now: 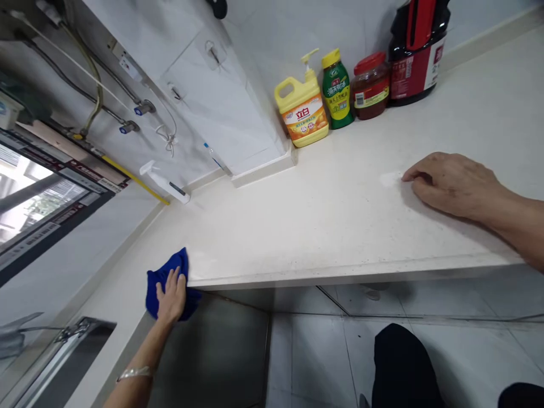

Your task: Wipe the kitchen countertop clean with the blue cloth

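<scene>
At the inner corner of the off-white worktop (318, 221), the person's left hand (172, 297) lies, fingers spread, on a crumpled dark-blue cloth (153, 286). The right hand (454, 184) rests farther along, fingers curled inward.

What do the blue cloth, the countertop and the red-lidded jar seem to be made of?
Blue cloth: soft, matte fabric, perhaps microfibre; it creases and drapes loosely.
Countertop: smooth, pale slab with a faint sheen, possibly engineered stone.
Red-lidded jar: glossy body, seemingly see-through near the top; glass or clear plastic, the shine doesn't settle which.
</scene>
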`<state>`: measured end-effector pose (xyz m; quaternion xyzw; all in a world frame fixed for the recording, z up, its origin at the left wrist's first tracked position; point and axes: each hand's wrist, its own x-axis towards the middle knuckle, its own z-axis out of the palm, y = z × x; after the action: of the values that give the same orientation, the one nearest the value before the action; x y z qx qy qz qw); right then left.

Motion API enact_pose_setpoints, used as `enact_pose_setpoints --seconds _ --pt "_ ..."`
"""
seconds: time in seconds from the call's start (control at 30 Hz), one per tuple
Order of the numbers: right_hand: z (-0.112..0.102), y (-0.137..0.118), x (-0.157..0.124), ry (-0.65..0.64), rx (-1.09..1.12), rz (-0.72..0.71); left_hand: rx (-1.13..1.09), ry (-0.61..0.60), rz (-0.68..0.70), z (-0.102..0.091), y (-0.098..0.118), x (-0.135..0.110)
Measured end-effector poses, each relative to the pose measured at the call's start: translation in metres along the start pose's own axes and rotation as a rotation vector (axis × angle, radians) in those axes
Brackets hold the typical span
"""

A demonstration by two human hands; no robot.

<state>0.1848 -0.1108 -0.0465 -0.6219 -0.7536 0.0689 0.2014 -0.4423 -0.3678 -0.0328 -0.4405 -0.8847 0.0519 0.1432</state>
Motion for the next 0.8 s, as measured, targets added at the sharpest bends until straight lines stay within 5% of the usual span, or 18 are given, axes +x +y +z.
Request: enact_pose_setpoints --seconds 0.23,0.37,0.5,0.6,0.8 --pt "0.002 -0.002 -0.007 0.055 0.005 -0.1 -0.317 0.086 0.271 -0.028 0.097 -0.064" --pt "0.004 0.0 -0.007 0.086 0.047 -0.119 -0.317 0.123 0.546 -0.056 0.169 -0.085" --pt "0.005 0.003 -0.006 0.102 0.127 -0.123 -0.285 0.082 0.718 -0.077 0.228 -0.076" --pt "0.006 0.003 -0.007 0.11 0.126 -0.13 -0.25 -0.005 0.788 -0.085 0.254 -0.059" --pt "0.009 0.0 -0.011 0.175 0.032 -0.185 -0.163 -0.147 0.736 -0.096 0.304 -0.024"
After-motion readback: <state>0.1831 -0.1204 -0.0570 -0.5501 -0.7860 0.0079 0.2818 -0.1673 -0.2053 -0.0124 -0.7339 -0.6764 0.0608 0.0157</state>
